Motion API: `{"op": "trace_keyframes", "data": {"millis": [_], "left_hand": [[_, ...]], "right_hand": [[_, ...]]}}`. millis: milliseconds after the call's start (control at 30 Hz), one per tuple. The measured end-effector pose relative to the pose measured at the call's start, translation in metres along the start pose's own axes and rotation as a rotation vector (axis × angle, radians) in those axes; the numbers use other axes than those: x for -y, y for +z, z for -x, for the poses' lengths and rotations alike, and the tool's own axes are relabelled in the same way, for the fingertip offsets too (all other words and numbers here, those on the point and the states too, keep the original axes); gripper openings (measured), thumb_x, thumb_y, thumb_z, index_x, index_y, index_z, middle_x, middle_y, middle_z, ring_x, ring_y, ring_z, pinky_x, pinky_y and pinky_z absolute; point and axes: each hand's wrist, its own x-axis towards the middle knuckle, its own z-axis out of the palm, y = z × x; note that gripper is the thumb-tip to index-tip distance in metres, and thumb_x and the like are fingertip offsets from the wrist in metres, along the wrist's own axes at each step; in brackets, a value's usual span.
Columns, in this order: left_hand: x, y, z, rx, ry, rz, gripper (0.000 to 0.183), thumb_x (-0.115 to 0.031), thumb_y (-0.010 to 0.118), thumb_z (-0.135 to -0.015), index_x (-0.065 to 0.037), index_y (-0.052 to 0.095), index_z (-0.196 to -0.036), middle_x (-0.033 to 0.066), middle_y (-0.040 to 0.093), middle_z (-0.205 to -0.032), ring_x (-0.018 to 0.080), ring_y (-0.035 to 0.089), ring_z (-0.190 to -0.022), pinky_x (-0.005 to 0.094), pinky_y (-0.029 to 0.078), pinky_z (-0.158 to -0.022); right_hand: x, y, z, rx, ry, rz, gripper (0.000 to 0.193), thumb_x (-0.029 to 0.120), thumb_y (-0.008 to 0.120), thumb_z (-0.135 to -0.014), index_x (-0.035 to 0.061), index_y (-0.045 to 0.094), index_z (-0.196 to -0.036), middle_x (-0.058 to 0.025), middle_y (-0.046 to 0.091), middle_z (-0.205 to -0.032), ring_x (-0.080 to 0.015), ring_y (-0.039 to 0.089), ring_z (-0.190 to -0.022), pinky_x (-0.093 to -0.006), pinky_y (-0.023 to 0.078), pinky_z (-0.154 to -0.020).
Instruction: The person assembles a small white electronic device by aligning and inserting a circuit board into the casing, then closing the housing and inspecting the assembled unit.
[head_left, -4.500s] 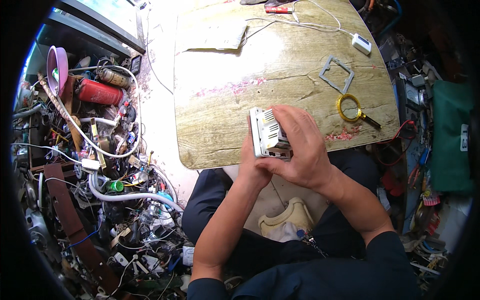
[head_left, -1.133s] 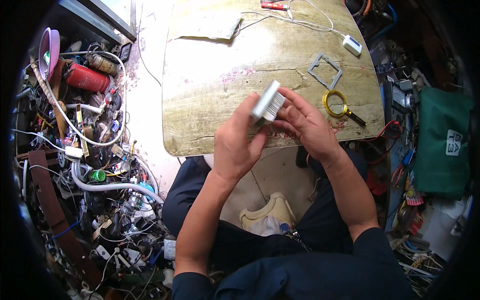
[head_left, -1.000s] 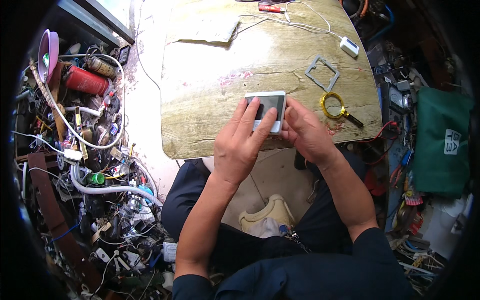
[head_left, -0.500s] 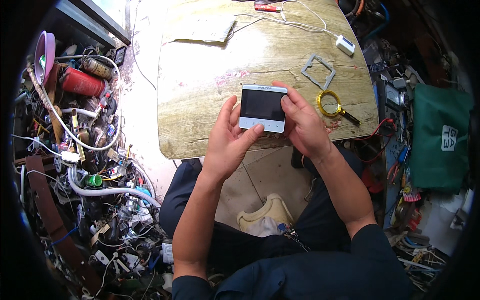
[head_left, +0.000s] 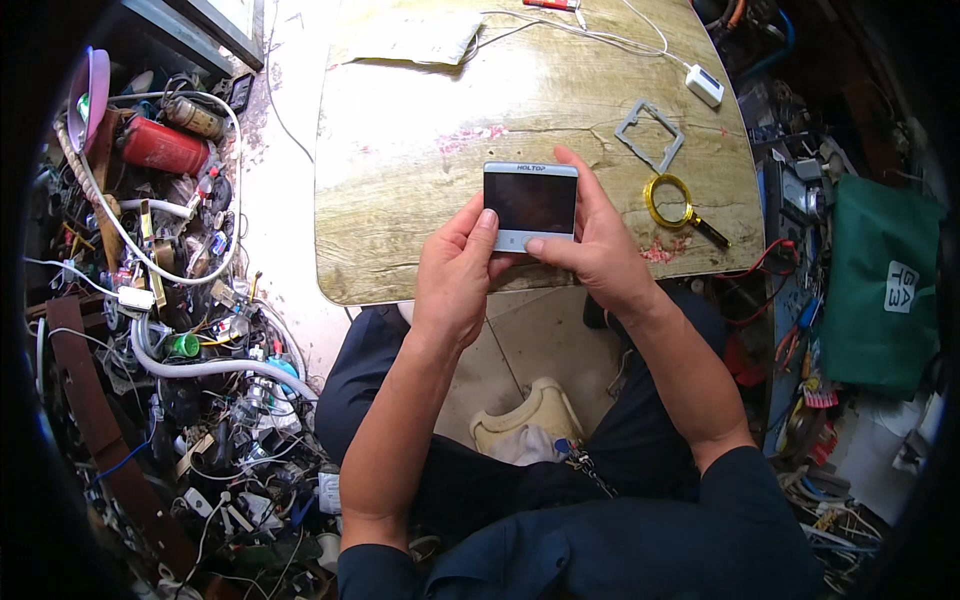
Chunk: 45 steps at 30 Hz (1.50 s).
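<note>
Holding dark-screened panel [head_left: 532, 203] between left hand [head_left: 453, 283] and right hand [head_left: 608, 258]

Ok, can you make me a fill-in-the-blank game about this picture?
1. The left hand and the right hand both hold the gadget, whose screen is coloured ____.
2. On the table, the magnifying glass lies next to a grey, square ____.
3. The big bag at the right is coloured ____.
4. The red cylinder is on the person's ____ side.

Missing words: black; frame; green; left.

Two hands [head_left: 607, 255], one screened device [head_left: 530, 203], one magnifier [head_left: 690, 214], one grey frame [head_left: 638, 154]
</note>
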Motion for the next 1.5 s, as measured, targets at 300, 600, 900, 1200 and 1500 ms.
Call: {"op": "trace_keyframes", "data": {"millis": [300, 600, 900, 1200, 1500], "left_hand": [[0.0002, 0.0054, 0.0011, -0.023, -0.007, 0.080, 0.038, -0.020, 0.041, -0.114, 0.002, 0.052, -0.143, 0.0108, 0.067, -0.124, 0.0157, 0.070, -0.102, 0.0276, 0.061, -0.083], [-0.0013, 0.0050, 0.0026, -0.011, 0.001, 0.115, 0.038, -0.019, 0.041, -0.114, 0.003, 0.052, -0.142, 0.0114, 0.067, -0.124, 0.0159, 0.069, -0.104, 0.0282, 0.062, -0.085], [-0.0007, 0.0015, 0.0027, -0.008, -0.001, 0.112, 0.038, -0.019, 0.040, -0.114, 0.004, 0.052, -0.142, 0.0120, 0.066, -0.126, 0.0164, 0.069, -0.104, 0.0283, 0.062, -0.087], [-0.0011, 0.0019, 0.0036, -0.021, 0.002, 0.091, 0.039, -0.019, 0.041, -0.113, 0.004, 0.052, -0.143, 0.0129, 0.065, -0.129, 0.0191, 0.068, -0.110, 0.0330, 0.061, -0.092], [0.0032, -0.0026, 0.0028, -0.034, 0.006, 0.097, 0.042, -0.020, 0.044, -0.113, 0.001, 0.050, -0.149, 0.0092, 0.066, -0.129, 0.0143, 0.068, -0.108, 0.0282, 0.060, -0.090]], "right_hand": [[-0.0042, -0.0024, -0.0020, -0.043, -0.029, 0.143, 0.102, -0.007, 0.069, -0.079, 0.0012, 0.013, -0.164, -0.0137, 0.051, -0.142, -0.0204, 0.054, -0.130, -0.0325, 0.042, -0.112], [-0.0047, -0.0012, -0.0024, -0.057, -0.030, 0.144, 0.098, 0.001, 0.070, -0.080, -0.0024, 0.017, -0.162, -0.0180, 0.053, -0.138, -0.0233, 0.056, -0.126, -0.0342, 0.044, -0.110], [0.0018, 0.0021, -0.0025, -0.049, 0.017, 0.138, 0.101, -0.009, 0.067, -0.078, 0.0028, 0.015, -0.164, -0.0146, 0.052, -0.140, -0.0206, 0.057, -0.126, -0.0325, 0.046, -0.109], [-0.0053, -0.0021, -0.0050, -0.029, -0.010, 0.146, 0.101, -0.013, 0.066, -0.079, 0.0031, 0.014, -0.164, -0.0136, 0.054, -0.138, -0.0194, 0.058, -0.124, -0.0317, 0.047, -0.106], [-0.0026, -0.0014, -0.0053, 0.002, -0.015, 0.107, 0.102, -0.011, 0.067, -0.080, 0.0018, 0.012, -0.164, -0.0138, 0.052, -0.140, -0.0199, 0.056, -0.127, -0.0320, 0.045, -0.108]]}}
